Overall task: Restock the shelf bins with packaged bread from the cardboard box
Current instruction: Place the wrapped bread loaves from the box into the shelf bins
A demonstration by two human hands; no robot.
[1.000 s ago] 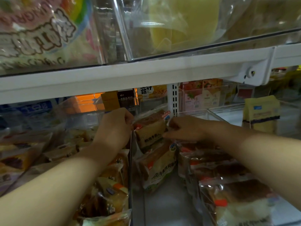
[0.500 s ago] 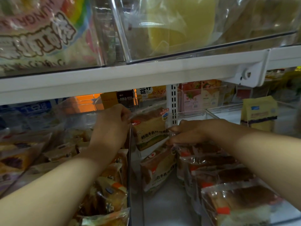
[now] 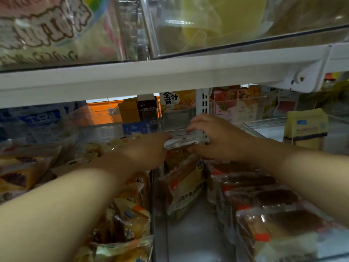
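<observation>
Since a second ago the bread package (image 3: 186, 142) has swung from upright, label toward the camera, to lying nearly flat, and both hands have carried it higher and farther back. It now shows only a silvery sealed edge with a dark strip of loaf behind it, and its print is too blurred to read. It hangs between the two hands, clear of the stock below, over the rear of the middle bin (image 3: 190, 242). The right grip (image 3: 219, 137) grasps its right end, fingers curled over the top and thumb under the lower edge. The left grip (image 3: 149, 150) holds the left end at the fingertips; the back of the hand hides most of those fingers, so how they lie cannot be told. Just below the held package a second bread pack (image 3: 184, 191) stands tilted in the same bin, its label toward the camera. To its right runs a row of dark-crusted packs (image 3: 264, 197), front to back. Left of the clear bin wall (image 3: 152, 205), under the left forearm, lies a heap of yellow-wrapped buns (image 3: 132, 210). A white shelf rail (image 3: 170, 72) crosses above the hands, and a yellow bag (image 3: 306, 127) stands well apart at the right.
</observation>
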